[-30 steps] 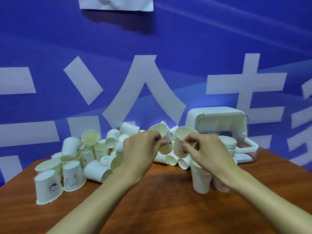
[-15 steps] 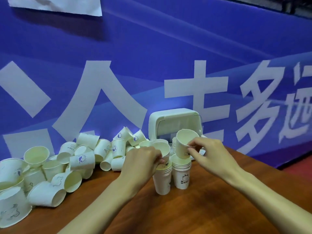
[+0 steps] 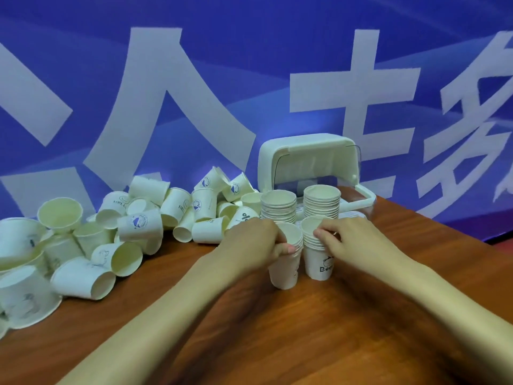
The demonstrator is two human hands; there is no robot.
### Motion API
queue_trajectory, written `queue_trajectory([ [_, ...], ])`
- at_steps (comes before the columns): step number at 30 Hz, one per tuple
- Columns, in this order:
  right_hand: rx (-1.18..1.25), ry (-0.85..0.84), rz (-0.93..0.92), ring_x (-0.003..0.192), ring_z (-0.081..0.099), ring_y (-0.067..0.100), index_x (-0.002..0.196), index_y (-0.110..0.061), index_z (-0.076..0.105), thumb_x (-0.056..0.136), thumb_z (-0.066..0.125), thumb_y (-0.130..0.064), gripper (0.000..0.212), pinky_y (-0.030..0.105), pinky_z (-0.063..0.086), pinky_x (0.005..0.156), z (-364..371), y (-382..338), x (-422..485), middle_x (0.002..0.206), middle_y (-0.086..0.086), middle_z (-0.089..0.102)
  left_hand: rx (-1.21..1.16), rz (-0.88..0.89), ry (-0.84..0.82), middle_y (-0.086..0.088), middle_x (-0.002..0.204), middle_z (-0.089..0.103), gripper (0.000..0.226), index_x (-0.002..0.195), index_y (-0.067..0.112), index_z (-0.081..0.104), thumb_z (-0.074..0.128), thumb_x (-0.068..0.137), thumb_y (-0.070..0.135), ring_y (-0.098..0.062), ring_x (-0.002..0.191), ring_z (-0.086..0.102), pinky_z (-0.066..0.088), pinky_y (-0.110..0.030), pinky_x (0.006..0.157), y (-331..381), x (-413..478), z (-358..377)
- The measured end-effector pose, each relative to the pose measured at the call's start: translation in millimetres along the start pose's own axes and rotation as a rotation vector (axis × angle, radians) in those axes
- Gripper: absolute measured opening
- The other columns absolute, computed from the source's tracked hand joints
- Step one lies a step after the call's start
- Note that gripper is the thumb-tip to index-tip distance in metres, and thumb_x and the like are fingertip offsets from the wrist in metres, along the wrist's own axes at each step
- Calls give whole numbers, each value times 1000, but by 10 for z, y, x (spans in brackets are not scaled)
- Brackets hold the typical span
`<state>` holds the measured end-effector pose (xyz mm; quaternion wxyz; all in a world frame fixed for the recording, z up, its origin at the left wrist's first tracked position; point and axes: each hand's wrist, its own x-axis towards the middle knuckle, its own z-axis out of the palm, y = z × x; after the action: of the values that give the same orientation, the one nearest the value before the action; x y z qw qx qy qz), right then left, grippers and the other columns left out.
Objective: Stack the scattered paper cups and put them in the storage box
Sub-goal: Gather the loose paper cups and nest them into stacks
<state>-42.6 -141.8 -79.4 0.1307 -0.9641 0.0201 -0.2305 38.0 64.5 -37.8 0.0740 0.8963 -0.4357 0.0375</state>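
Nesting logged: both cups, raised a moment earlier, are seated on left stack [image 3: 283, 273] and right stack [image 3: 319, 263]; left grip [image 3: 255, 243] and right grip [image 3: 352, 240] are pinched on the rims; loose pile [image 3: 144, 226] is left unstacked.

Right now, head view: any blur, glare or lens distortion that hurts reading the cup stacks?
Head view: soft; wide-angle stretch swells the loose cups at the left edge; no hard glare, soft shadows on the table; front left stack and front right stack are legible, rims partly covered by the left hand and right hand.
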Motion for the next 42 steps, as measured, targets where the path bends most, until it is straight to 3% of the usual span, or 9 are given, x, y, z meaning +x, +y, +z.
queue_trajectory([
  [3,43,10,18,68,56,4,66,-39,51,97,48,-42,31,30,42,58,20,12,-39,65,-14,59,-16,19,-24,10,61,48,46,56,27,45,56,95,47,-17,74,54,33,-28,58,4,27,-18],
  [9,-23,68,14,63,49,8,64,-27,41,100,37,-35,37,32,31,56,104,-92,-81,64,-6,53,-38,21,5,9,62,50,43,58,26,49,55,95,48,-17,73,55,30,-27,52,-2,-1,10],
  [17,-106,-57,125,69,55,9,71,-28,49,100,30,-42,38,32,41,60,-98,-216,-174,71,-8,59,-31,-31,104,-3,90,66,37,92,18,72,52,96,50,-22,89,62,34,-30,59,68,-117,110],
  [20,-293,209,166,63,50,14,76,-36,59,98,40,-47,31,30,36,53,-212,-365,-146,67,-12,59,-93,20,285,1,114,62,45,118,23,67,47,95,57,-20,105,58,45,-36,76,-52,-303,188],
  [23,-219,431,-19,53,43,11,77,-38,62,94,56,-41,18,22,27,46,-240,-737,-84,56,-18,48,-100,7,478,10,110,60,43,114,30,65,41,95,60,-15,103,57,49,-35,74,-357,-551,161],
  [28,274,-32,-53,71,63,4,90,-41,68,88,62,-46,8,29,48,64,302,-1470,378,84,-21,70,177,-279,451,7,107,56,35,111,27,59,40,96,52,-19,100,57,50,-37,69,-1287,-1005,54],
  [32,708,-348,137,70,73,9,121,-25,59,87,71,-41,40,24,46,44,877,-2009,990,121,-16,61,233,-565,530,3,113,55,39,115,22,56,41,96,53,-25,91,61,43,-35,61,-2051,-1493,-45],
  [37,872,-353,331,86,72,14,152,-10,31,90,70,-37,78,27,49,44,1332,-2473,1524,128,0,52,-8,-762,496,-1,132,50,52,136,25,35,52,94,48,-25,111,58,48,-37,80,-2481,-1823,120],
  [42,926,-321,392,81,72,13,135,-13,43,91,68,-40,57,25,50,47,1554,-2644,1628,100,-6,61,-248,-778,528,-1,137,49,65,142,24,28,62,89,40,-23,121,50,46,-40,93,-2527,-1782,244],
])
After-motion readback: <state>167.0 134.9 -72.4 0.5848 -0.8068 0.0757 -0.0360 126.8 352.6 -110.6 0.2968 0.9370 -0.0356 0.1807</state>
